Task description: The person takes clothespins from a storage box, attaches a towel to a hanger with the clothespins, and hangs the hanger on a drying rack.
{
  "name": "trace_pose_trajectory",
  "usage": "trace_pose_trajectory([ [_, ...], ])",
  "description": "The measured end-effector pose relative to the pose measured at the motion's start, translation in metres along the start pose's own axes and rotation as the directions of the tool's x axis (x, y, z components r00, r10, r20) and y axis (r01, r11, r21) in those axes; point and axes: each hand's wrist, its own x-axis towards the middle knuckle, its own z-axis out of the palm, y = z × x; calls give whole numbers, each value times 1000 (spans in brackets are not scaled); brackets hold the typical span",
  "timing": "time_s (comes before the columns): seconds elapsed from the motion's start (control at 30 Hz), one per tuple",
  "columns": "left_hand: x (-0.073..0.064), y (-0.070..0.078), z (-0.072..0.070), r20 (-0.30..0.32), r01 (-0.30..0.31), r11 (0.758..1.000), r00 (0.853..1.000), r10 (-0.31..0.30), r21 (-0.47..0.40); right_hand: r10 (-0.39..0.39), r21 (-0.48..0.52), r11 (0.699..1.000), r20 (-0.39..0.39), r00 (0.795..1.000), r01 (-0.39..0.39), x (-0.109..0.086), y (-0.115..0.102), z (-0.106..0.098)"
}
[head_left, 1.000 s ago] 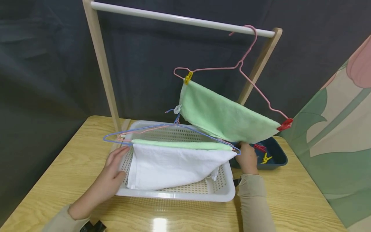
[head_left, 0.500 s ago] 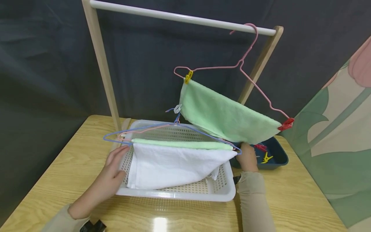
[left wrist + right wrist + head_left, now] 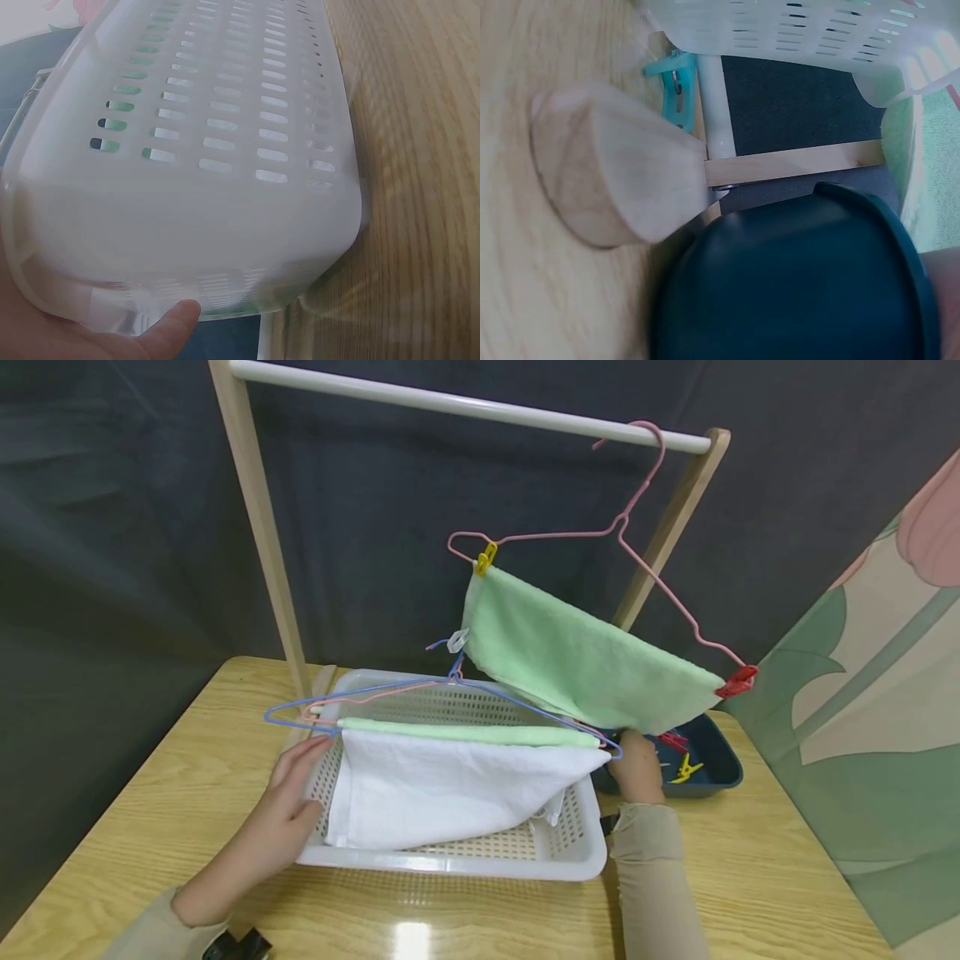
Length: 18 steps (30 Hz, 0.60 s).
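My left hand (image 3: 288, 814) holds the left rim of a white perforated plastic basket (image 3: 450, 862); in the left wrist view one finger (image 3: 174, 326) lies against its end wall. A white towel (image 3: 450, 785) and a green towel (image 3: 465, 732) hang over the basket below a blue hanger (image 3: 375, 692) and a pink one (image 3: 367, 699). My right hand (image 3: 637, 768) is at the left end of a dark blue bin (image 3: 701, 791), its fingers hidden. Above it, a second green towel (image 3: 577, 643) hangs from a pink hanger (image 3: 558, 537), held by yellow and red clips.
A wooden rack with a white rod (image 3: 450, 399) stands on the wooden table (image 3: 172, 760) behind the basket. Red pegs (image 3: 672, 742) and a yellow peg (image 3: 686, 767) lie in the bin. A turquoise peg (image 3: 676, 90) shows near the rack's base in the right wrist view.
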Motion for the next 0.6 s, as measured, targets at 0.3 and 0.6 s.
trace_pose_trajectory([
  [0.3, 0, -1, 1, -4, 4, 1000, 1000, -4, -8, 43, 4, 999, 20, 999, -43, 2, 1, 0],
  [0.6, 1, -2, 1, -9, 5, 1000, 1000, -5, -14, 138, 8, 990, 93, 986, -139, 5, -1, -1],
])
